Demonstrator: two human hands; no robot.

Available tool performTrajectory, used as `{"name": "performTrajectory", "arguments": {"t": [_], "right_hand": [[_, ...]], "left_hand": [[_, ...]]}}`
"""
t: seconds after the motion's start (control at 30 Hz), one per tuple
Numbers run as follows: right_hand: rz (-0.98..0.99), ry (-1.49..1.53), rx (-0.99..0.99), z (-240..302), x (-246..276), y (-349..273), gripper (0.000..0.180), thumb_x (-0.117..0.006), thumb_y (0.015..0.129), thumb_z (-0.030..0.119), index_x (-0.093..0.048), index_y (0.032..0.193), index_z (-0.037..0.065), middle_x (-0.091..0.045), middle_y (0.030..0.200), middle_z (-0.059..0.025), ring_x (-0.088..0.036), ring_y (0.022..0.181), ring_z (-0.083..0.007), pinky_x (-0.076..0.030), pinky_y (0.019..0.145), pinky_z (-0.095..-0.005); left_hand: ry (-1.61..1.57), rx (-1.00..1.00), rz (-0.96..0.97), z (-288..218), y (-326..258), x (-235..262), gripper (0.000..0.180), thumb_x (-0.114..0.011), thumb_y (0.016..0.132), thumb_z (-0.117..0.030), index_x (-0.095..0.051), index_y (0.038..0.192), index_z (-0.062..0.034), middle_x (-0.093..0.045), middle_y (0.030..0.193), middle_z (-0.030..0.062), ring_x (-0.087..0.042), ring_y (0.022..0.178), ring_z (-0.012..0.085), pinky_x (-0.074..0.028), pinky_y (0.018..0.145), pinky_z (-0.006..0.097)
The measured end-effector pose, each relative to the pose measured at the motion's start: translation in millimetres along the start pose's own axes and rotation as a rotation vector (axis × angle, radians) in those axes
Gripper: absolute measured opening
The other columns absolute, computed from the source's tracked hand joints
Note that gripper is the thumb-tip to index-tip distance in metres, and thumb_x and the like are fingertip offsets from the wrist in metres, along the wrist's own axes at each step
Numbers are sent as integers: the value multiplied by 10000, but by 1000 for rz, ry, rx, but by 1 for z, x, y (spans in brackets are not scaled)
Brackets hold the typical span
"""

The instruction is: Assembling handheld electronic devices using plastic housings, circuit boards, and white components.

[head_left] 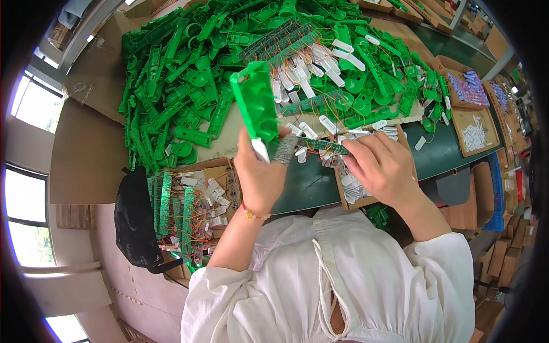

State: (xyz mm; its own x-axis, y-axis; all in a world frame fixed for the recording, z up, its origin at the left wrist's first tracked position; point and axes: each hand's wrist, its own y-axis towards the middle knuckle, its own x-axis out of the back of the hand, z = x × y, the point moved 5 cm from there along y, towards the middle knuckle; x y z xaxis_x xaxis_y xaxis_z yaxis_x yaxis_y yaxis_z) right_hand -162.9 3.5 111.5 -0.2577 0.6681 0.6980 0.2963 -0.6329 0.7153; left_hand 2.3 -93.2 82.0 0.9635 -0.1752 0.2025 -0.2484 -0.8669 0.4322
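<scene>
While left hand (pixel 261 178) is closed round lower end of green housing (pixel 255 102) above worktop (pixel 309 193), I note right hand (pixel 384 167) pinching right end of circuit strip (pixel 320 144). Housing judged light, stiff, slick: hold by sidewalls. Strip likely fragile: take by edges.

Smooth, glossy plastic is seen in the bright-green hollow housing (pixel 254 100) and the white oblong tab (pixel 260 150). A sheen is shown by the dark-green flat tabletop (pixel 311 191). Matt cardboard is seen in the brown upright panel (pixel 83 157), creased matt cloth in the white blouse (pixel 354 274), a rough surface in the grey finger wrap (pixel 285 150).
</scene>
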Motion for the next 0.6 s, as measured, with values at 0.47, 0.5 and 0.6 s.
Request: {"name": "performTrajectory", "arguments": {"t": [0.47,0.5,0.6], "right_hand": [[172,240,-103,15,-5,-3,331,-719,605,87,-613,912,22,-511,752,-27,-542,599,-154,-447,467,-277],[175,197,-66,17,-4,-3,326,-704,608,78,-612,913,12,-496,759,-27,-532,606,-147,-440,464,-273],[208,128,-40,21,0,-4,308,-688,620,75,-612,911,6,-489,757,-33,-525,602,-145,-435,461,-271]], "left_hand": [[-863,663,256,33,-29,-27,619,-307,889,-556,-387,1256,-65,-568,922,112,-547,768,178,-453,674,316],[-850,645,324,34,-30,-27,614,-292,893,-557,-385,1254,-69,-567,919,109,-549,775,173,-445,662,302],[-892,590,483,38,-33,-29,551,-258,921,-513,-376,1242,-81,-564,925,99,-550,803,159,-416,623,260]]}}
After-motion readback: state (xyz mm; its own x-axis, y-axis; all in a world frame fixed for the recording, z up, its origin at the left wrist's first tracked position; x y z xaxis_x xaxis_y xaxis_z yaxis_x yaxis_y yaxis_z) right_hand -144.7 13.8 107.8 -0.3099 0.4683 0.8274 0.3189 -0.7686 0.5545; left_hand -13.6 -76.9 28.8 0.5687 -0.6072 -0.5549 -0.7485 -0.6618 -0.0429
